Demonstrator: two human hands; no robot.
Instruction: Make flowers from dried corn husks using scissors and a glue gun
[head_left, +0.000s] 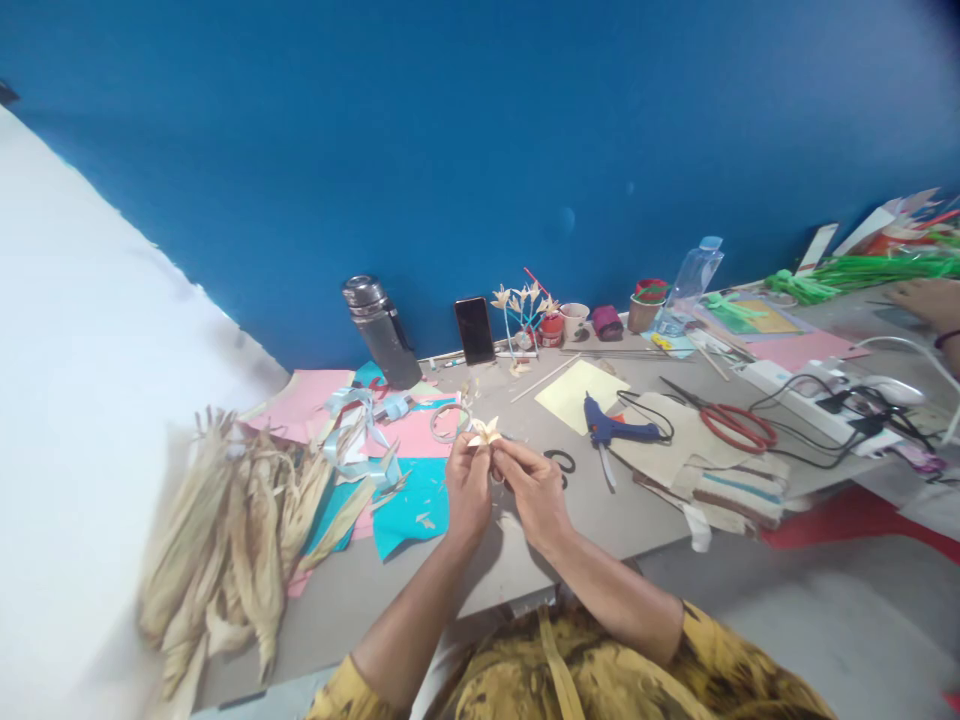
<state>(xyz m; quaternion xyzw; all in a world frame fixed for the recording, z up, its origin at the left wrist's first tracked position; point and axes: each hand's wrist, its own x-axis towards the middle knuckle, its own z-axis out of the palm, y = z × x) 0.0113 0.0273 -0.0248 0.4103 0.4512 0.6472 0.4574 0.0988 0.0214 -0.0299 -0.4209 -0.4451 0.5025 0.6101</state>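
Note:
Both hands meet over the front of the table, pinching a small cream flower [485, 432] with pointed petals, which looks made of dried husk. My left hand [469, 485] has its fingers closed at the flower's base from the left. From the right, my right hand [534, 492] is closed at the same base, its fingertips touching those of the left. The flower faces up; its underside is hidden by my fingers. Just right of my right hand, black scissor handles [559, 468] lie on the table. Blue paper [409, 508] with scraps on it is beside my left hand.
Dried corn husks [225, 540] hang over the left edge. A flask [382, 335], a phone [474, 330] and finished flowers [525, 300] stand along the wall. To the right are a blue glue gun [619, 428], red-handled scissors [739, 428], a power strip [817, 400] and another person's hand [926, 300].

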